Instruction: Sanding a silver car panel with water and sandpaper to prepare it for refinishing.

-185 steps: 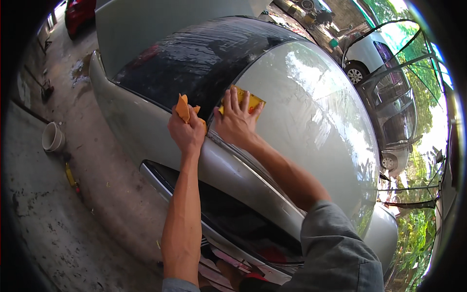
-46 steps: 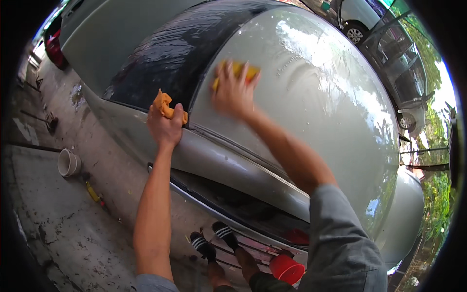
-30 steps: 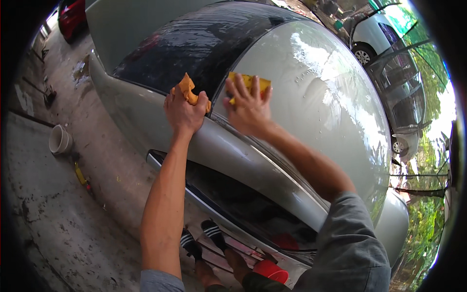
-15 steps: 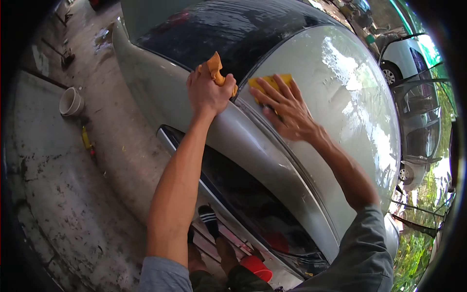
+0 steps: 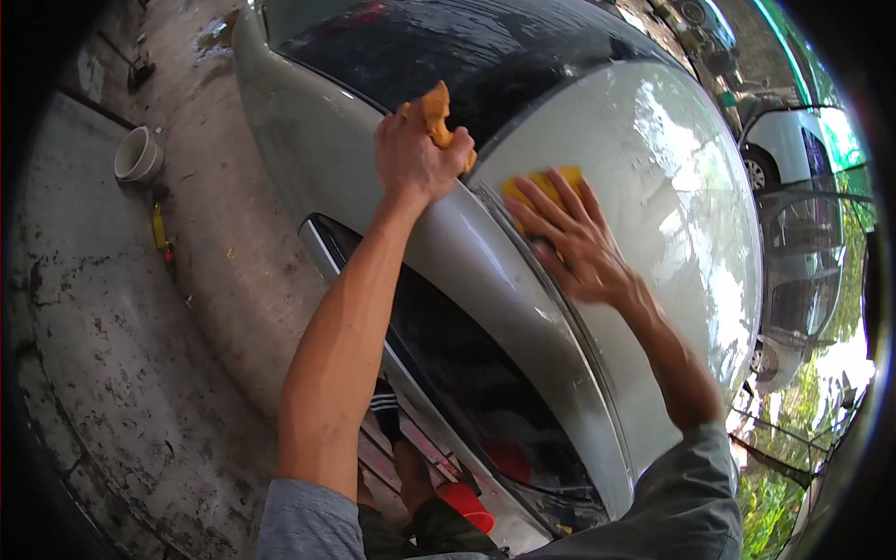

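My left hand (image 5: 415, 157) is closed round a crumpled orange cloth (image 5: 436, 110), part of which sticks up above the fingers. It rests on the edge of the silver car roof (image 5: 644, 140), by the corner of the dark window glass (image 5: 485, 51). To its right, my right hand (image 5: 581, 245) lies with fingers spread over a yellow sponge (image 5: 551, 191), pressing it flat on the roof. The palm and fingers cover much of the sponge. Wet-looking streaks and bright reflections show on the roof.
Below my arms is the car's dark side window (image 5: 467, 383). A red bucket (image 5: 467, 507) stands near my feet. On the concrete at left are a white bucket (image 5: 140, 157) and a yellow item (image 5: 159, 227). Other cars (image 5: 793, 145) stand at right.
My right hand has slid the yellow sponge nearer to me along the roof edge. My left hand keeps its place on the car with the orange cloth. The view has shifted slightly.
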Demonstrator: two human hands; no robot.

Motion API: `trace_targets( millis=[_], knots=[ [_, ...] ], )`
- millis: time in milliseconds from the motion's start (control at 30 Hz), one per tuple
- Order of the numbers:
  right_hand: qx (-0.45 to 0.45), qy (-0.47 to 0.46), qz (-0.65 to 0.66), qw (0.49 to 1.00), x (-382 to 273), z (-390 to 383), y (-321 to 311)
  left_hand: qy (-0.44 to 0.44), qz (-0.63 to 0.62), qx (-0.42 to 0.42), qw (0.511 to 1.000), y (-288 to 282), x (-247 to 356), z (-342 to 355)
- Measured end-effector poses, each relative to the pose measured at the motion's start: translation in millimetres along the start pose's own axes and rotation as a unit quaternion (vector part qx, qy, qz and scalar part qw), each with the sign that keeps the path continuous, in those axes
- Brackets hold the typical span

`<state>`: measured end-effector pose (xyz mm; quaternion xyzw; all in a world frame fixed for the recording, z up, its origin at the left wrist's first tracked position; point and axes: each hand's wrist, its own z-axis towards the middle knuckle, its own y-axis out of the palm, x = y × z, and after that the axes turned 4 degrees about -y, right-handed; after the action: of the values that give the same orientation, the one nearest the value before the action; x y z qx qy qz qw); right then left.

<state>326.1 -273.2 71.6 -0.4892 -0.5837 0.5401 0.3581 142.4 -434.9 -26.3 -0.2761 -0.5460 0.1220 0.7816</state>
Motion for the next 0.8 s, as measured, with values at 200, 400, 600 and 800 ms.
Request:
trace_targets(
  millis=[200, 400, 600, 800],
  knots=[
    [-0.004, 0.019, 0.019, 1.0, -4.7, -28.1, 5.5, 0.034, -0.057, 0.035, 0.997, 14.5, -17.6, 1.2],
    [-0.032, 0.012, -0.005, 0.999, -17.9, -116.0, 5.5, 0.026, -0.048, 0.041, 0.998, 9.4, -14.0, 8.4],
    [-0.076, 0.053, -0.001, 0.996, -30.3, -133.3, -5.4, 0.002, -0.022, 0.01, 1.0, 14.0, -46.2, 10.9],
    [-0.023, 0.107, 0.048, 0.993, -18.5, -197.1, 3.3, -0.007, -0.052, -0.013, 0.999, 4.7, -37.6, 18.2]
  ],
)
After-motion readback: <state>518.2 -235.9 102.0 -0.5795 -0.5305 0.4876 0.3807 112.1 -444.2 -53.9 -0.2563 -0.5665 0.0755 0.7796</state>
